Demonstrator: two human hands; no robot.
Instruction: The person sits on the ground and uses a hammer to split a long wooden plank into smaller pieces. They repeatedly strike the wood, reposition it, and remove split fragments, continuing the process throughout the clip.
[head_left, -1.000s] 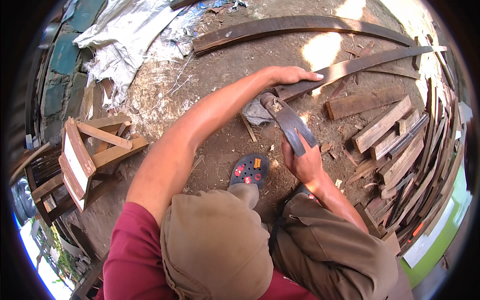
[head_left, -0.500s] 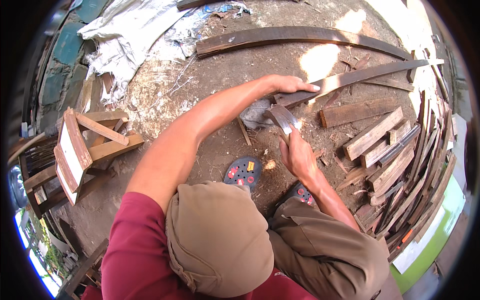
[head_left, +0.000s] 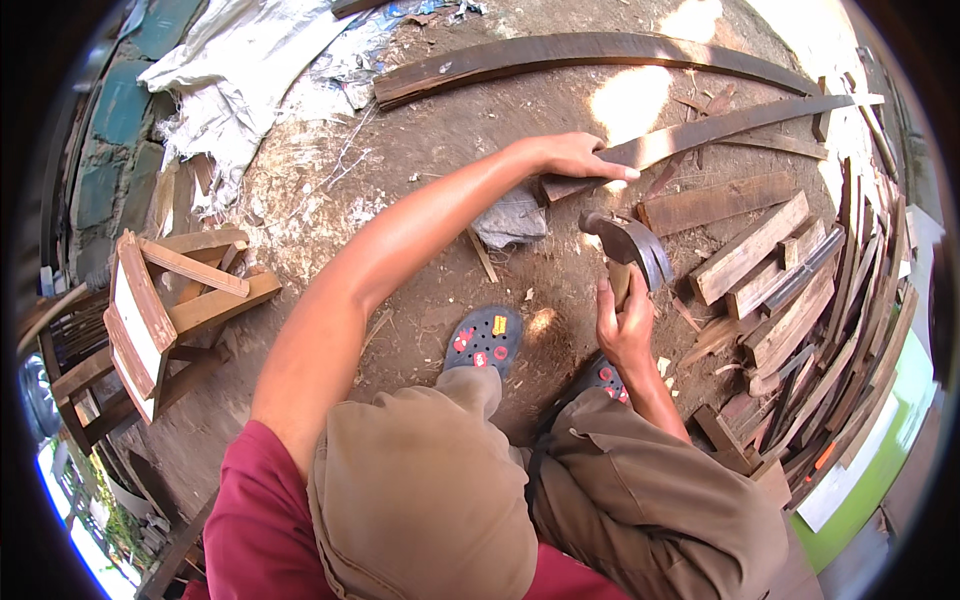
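Observation:
My left hand presses down on the near end of a long dark wooden plank lying on the dirt ground. In my right hand is the handle of a claw hammer, its dark metal head raised just below the plank's end. A grey rag lies on the ground under my left wrist. My knees in tan trousers and my dark clogs with coloured charms fill the lower middle.
A long curved board lies at the top. Several short wooden planks and offcuts are heaped at the right. A small wooden stool frame stands at the left. White sacking covers the upper left.
The hammer head has swung from tilted over my right hand to upright beside the plank's end. My left hand has stayed on the plank.

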